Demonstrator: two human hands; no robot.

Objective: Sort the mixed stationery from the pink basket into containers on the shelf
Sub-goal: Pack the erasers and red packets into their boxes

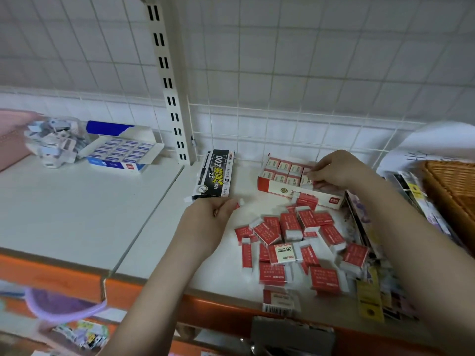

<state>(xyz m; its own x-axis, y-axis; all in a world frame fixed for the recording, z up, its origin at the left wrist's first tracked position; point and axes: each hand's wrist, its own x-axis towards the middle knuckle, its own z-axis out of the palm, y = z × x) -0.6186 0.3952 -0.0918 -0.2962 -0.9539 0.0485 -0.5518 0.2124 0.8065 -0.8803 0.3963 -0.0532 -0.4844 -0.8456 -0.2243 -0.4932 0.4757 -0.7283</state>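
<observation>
Far left: a pink basket (10, 140) sits at the shelf's left edge, a clear bag of small grey-white packets (55, 142) just beside it.
Blue box: an open blue-and-white cardboard box of erasers (120, 152) stands right of the bag.
Black box: a black pen carton with yellow lettering (216, 173) lies past the white slotted upright (169, 80).
Left hand: the left hand (208, 222) rests on the white shelf (77, 201), fingers curled round a small red-and-white eraser (237, 205).
Loose pile: red-sleeved white erasers (298, 242) lie scattered near the front edge.
Right hand: the right hand (334, 168) pinches one eraser at the open red-and-white display box (290, 176).
Far right: a brown woven basket (452, 191).
</observation>
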